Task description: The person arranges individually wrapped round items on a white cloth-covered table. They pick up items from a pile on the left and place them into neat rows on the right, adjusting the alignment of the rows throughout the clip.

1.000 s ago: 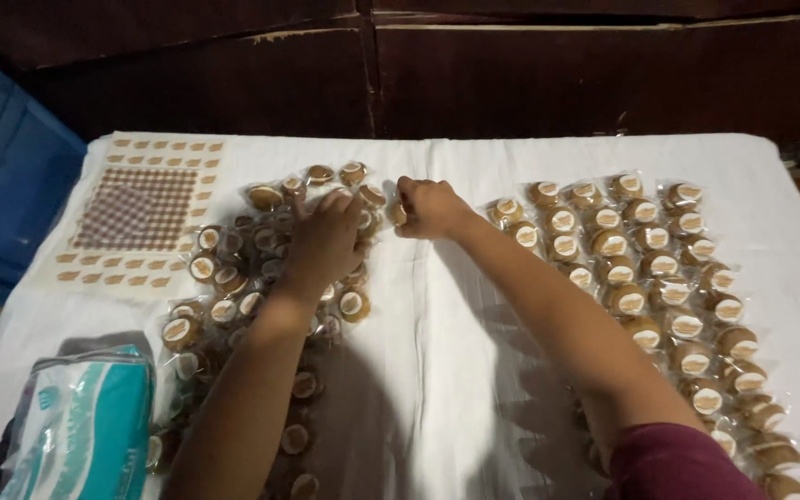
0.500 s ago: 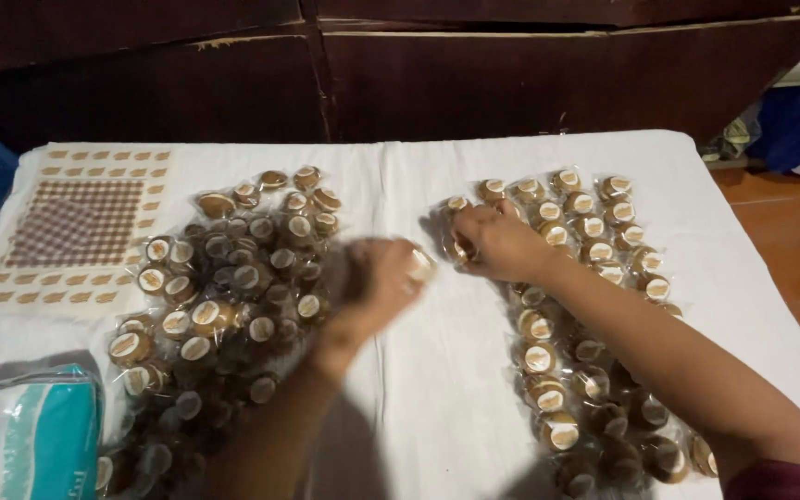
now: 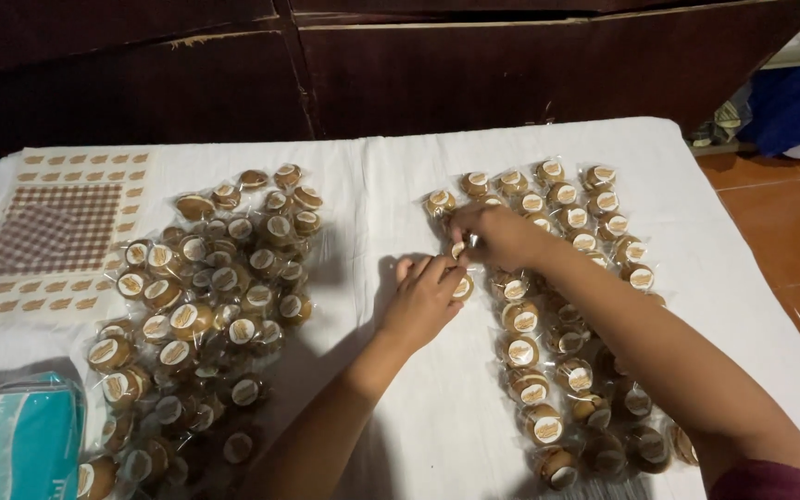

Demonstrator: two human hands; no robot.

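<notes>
Two groups of small brown pastries in clear wrappers lie on a white cloth (image 3: 391,185). The left group (image 3: 206,306) is a loose heap; the right group (image 3: 557,306) lies in rows. My left hand (image 3: 426,298) reaches across the middle and holds a wrapped pastry (image 3: 462,287) at the inner edge of the right rows. My right hand (image 3: 493,236) rests just above it, fingers pinched on another wrapped pastry (image 3: 458,248). The two hands nearly touch.
A teal and white plastic packet (image 3: 20,440) lies at the lower left. A brown checked pattern (image 3: 53,227) marks the cloth's left end. Dark wooden panels (image 3: 418,65) stand behind. An orange tiled floor (image 3: 780,213) lies to the right.
My left hand has left the heap on the left and crossed to the right rows with a pastry. My right hand stayed at the rows' inner edge. The view has turned right.
</notes>
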